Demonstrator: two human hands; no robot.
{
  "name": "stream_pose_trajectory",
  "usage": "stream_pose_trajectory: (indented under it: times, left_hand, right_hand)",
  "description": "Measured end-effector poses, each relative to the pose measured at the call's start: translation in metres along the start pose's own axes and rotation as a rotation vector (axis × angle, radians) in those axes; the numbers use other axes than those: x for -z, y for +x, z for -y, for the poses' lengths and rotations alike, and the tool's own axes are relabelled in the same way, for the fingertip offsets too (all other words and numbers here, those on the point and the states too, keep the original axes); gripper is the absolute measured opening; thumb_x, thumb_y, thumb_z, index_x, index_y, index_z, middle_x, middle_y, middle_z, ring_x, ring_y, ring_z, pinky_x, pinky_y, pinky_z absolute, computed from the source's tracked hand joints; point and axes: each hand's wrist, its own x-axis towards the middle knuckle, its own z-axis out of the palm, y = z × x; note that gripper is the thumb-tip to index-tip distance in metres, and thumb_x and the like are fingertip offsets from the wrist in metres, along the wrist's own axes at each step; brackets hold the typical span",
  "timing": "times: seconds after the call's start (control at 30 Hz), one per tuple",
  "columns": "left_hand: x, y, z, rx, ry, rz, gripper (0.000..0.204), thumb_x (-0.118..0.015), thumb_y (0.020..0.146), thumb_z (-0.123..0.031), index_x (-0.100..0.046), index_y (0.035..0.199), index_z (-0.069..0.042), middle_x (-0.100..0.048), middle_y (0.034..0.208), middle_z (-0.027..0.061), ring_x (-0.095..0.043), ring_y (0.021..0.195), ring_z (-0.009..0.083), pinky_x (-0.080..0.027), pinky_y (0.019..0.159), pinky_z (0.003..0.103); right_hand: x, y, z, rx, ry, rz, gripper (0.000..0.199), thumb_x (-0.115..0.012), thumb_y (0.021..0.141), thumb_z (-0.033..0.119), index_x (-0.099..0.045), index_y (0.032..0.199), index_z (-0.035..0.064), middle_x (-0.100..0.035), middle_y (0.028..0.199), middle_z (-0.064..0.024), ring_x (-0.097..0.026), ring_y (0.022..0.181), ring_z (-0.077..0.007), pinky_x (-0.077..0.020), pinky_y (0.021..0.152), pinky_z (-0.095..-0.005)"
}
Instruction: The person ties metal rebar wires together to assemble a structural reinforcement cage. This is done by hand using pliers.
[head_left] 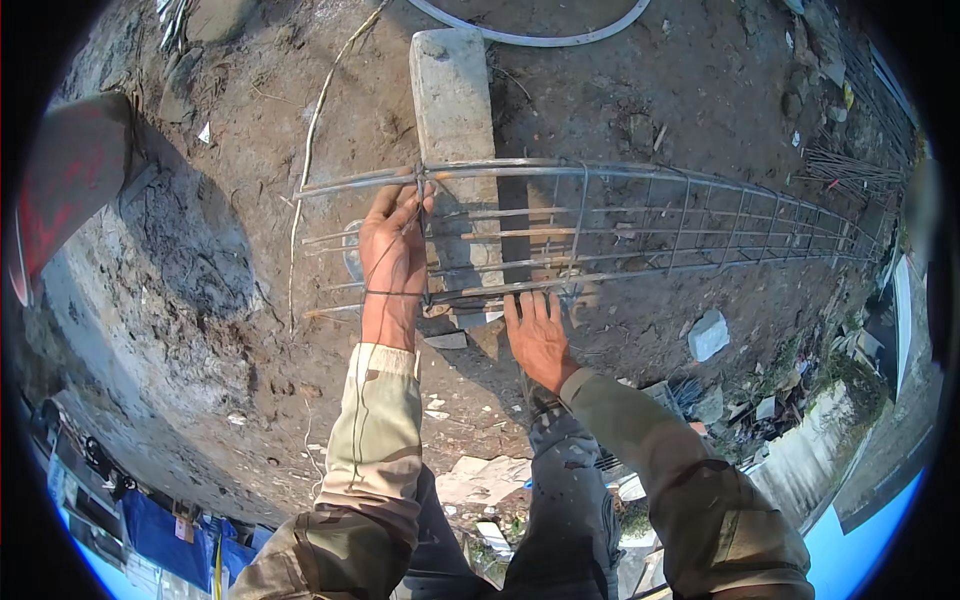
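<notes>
Grey steel rebar cage (575, 232) crosses oblong pale concrete block (453, 100); left hand (394, 245) grips its dark end stirrup (420, 176); right hand (540, 338), fingers outstretched, touches its near bar (625, 273).

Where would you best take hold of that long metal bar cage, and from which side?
Probably by its near long bar, just right of the right hand, coming from the near side: that edge faces the person, and open gaps between the crosswise hoops leave room for a grip.

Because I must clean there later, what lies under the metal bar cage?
Under the metal bar cage, a long pale block and brown soil show. The left hand and the cage itself hide some spots; what lies behind those cannot be seen.
</notes>
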Motion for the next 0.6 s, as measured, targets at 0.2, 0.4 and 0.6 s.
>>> stream_pose_trajectory:
  times: [0.2,0.4,0.6]
  left_hand:
    - [-0.008,-0.023,0.003,-0.122,0.1,-0.02,0.07,-0.057,0.093,0.009,-0.019,0.152,0.014,-0.049,0.143,0.0265,-0.056,0.129,0.0289,-0.051,0.103,0.033]
    - [-0.03,-0.047,0.014,-0.334,0.414,-0.298,0.078,-0.071,0.092,-0.008,-0.027,0.156,0.001,-0.049,0.146,0.026,-0.054,0.13,0.0313,-0.045,0.107,0.038]
    - [-0.076,-0.087,-0.013,-0.452,0.534,-0.118,0.048,-0.051,0.106,-0.02,-0.044,0.149,0.0,-0.04,0.151,0.0339,-0.038,0.143,0.0462,-0.037,0.113,0.046]
  right_hand:
    - [-0.043,0.019,-0.004,0.115,-0.012,0.222,0.027,-0.06,0.087,0.014,-0.059,0.113,0.0049,-0.061,0.1,-0.0151,-0.063,0.096,-0.0307,-0.0487,0.082,-0.0469]
    - [0.005,0.014,0.0,-0.009,0.309,0.643,0.042,-0.065,0.078,0.019,-0.064,0.117,0.0019,-0.066,0.089,-0.0152,-0.068,0.091,-0.031,-0.055,0.08,-0.0437]
    - [0.142,-0.025,-0.043,-0.241,0.781,0.553,0.022,-0.064,0.094,0.02,-0.066,0.105,0.0012,-0.066,0.078,-0.0239,-0.065,0.08,-0.0474,-0.0503,0.072,-0.053]
